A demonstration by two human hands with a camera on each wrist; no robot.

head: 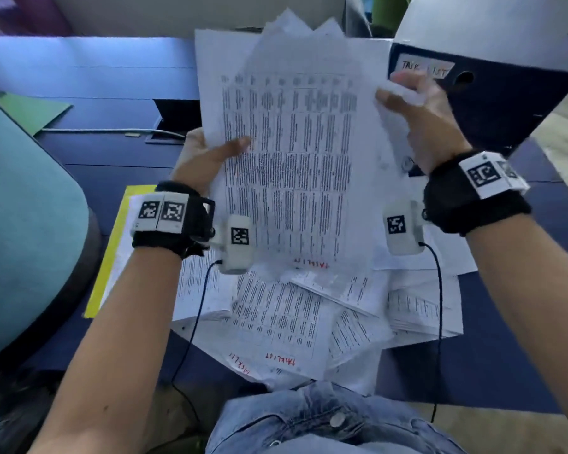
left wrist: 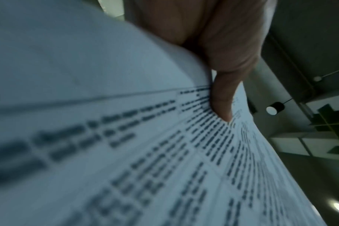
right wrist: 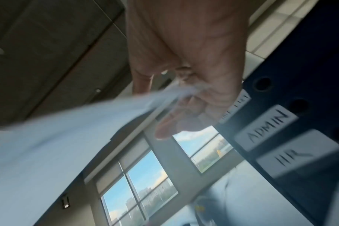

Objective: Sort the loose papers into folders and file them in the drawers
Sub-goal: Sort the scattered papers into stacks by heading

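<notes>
Papers (head: 289,152) held by both hands; right wrist view shows binder labels (right wrist: 265,128).

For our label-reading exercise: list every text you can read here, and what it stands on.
"TASK LIST", red handwriting: loose papers on the desk, and the held sheet's lower edge.
"TASK LIST", partly hidden: label on the dark binder.
"ADMIN": binder spine label.
"HR": next spine label.
Printed tables: too blurred to read.
</notes>
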